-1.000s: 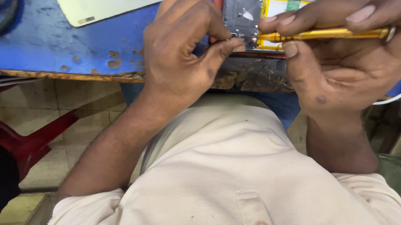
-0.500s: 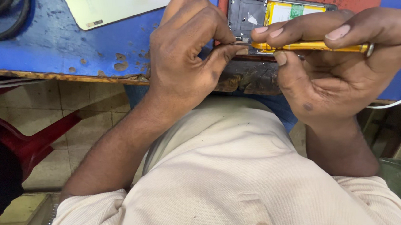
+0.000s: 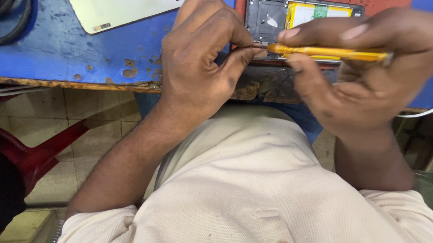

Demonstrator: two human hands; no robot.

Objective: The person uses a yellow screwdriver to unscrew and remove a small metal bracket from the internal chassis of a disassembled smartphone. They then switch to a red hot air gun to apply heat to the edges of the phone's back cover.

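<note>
Pinching the metal tip of the yellow screwdriver (image 3: pixel 331 52), the left hand (image 3: pixel 202 61) has its thumb and forefinger clenched on it, probably to steady the point. Gripping the handle lengthwise, the right hand (image 3: pixel 370 75) has fingers curled round it, suited to twisting. Just beyond the fingertips lies the opened phone (image 3: pixel 280 15), yellow battery showing, on the blue table (image 3: pixel 59 46). Since half a second ago the screwdriver has dropped slightly toward the table edge.

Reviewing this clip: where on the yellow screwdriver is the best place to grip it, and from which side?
Probably the yellow handle of the screwdriver, taken from the right: it lies horizontal with its tip pointing left at the left hand, as the right hand holds it.
</note>
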